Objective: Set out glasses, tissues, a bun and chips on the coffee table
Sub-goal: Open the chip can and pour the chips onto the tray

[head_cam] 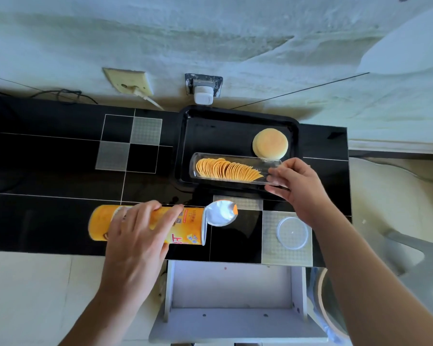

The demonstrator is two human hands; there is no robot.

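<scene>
The left hand (138, 228) lies over a yellow cardboard chips tube (145, 224) that rests on its side on the black tiled coffee table (48, 171). The fingers curl over the top of the tube and hold it, hiding part of its printed label. At the tube's open right end a peeled silver foil seal (220, 213) stands folded back, still attached at the rim.

Beyond it, a black rectangular tray (235, 121) sits at the table's far edge. In it lies a clear plastic inner sleeve (231, 168) with a fanned row of orange chips (226, 169), and just behind the sleeve's right end a round pale bun (270, 143).

The right hand (298, 183) pinches the right end of the sleeve between thumb and fingers; that end is covered by the fingers and hard to make out. Nearer, a round clear plastic lid (292, 233) lies flat on a grey tile, apart from the tube. Both forearms are cut off by the lower edge of the view.
</scene>
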